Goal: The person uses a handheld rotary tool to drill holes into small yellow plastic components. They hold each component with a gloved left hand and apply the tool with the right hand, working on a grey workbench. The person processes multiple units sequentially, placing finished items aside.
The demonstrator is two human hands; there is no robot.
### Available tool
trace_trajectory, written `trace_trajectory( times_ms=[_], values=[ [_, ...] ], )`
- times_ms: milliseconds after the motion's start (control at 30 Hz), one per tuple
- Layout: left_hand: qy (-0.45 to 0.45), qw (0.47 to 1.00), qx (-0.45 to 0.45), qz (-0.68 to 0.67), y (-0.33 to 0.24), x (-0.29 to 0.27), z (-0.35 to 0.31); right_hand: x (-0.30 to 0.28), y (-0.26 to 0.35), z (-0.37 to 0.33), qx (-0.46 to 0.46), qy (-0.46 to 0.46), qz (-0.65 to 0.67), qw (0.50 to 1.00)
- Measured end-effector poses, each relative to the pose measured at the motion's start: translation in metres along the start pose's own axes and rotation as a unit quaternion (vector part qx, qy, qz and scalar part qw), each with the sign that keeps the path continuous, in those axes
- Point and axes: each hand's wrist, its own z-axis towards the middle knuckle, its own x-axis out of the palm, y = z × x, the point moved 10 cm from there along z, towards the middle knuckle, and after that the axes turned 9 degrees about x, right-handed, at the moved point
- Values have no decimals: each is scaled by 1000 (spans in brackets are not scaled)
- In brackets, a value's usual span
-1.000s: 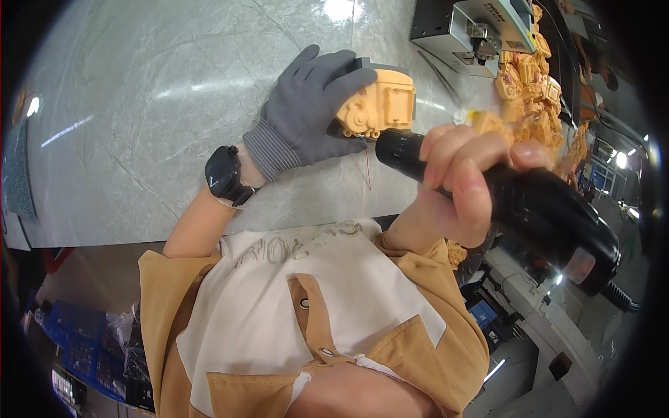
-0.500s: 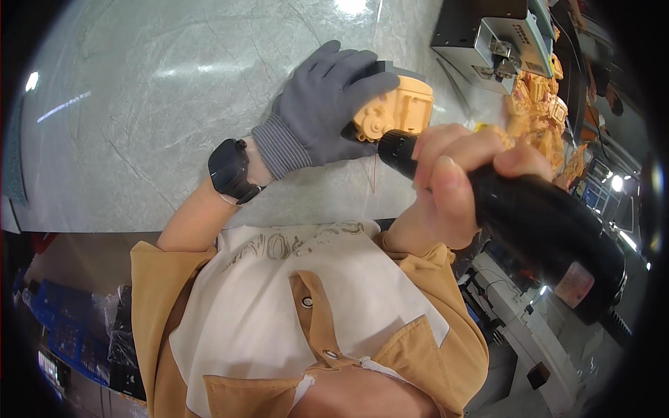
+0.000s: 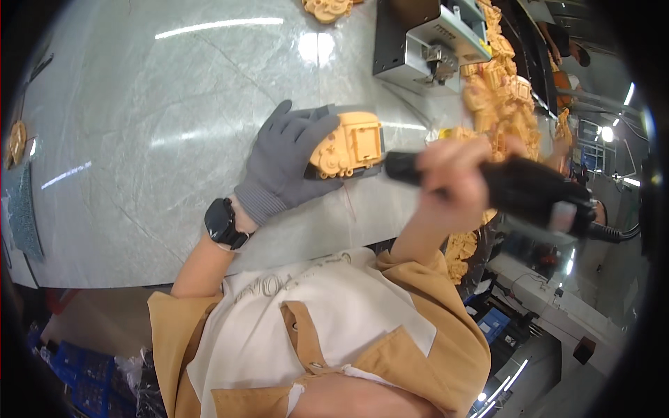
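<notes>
My left hand [image 3: 287,155], in a grey knitted glove, is closed round a yellow-orange plastic housing [image 3: 362,139] with a dark part along its far side. Moulded round bosses and a rectangular recess show on the housing's upper face. In my bare right hand [image 3: 456,171] is a black electric screwdriver [image 3: 533,195], held nearly level, with a cord leaving its back end. Its nose points left toward the housing and looks a little apart from it. Motion blurs the right hand and the tool, and the screwdriver's bit cannot be made out.
A metal box-shaped device [image 3: 432,52] stands at the back right of the grey marbled table [image 3: 167,104]. Beside it lies a long heap of yellow-orange parts [image 3: 505,97]. Another such part [image 3: 327,8] lies at the far edge. Blue crates [image 3: 87,376] are below left.
The screwdriver's nose has drawn back from the housing, and its body has swung more level. The view has shifted, bringing more of the heap into sight. My left hand keeps the housing.
</notes>
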Motion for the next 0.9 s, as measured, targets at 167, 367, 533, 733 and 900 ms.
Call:
trace_trajectory(
  times_ms=[167,367,533,733,900],
  values=[
    [38,999,-25,9,-5,7,-2,-95,6,106,-78,-169,-28,982],
    [15,1000,-11,-5,-6,7,1,-77,-14,136,-116,-133,-133,975],
    [28,999,-28,16,-2,5,-4,-56,-25,92,-20,-110,-86,990],
    [52,998,-41,-12,1,9,-2,7,12,18,-29,54,-16,998],
    [9,997,-49,-58,3,-1,-2,27,-4,22,2,28,27,999]
  ],
)
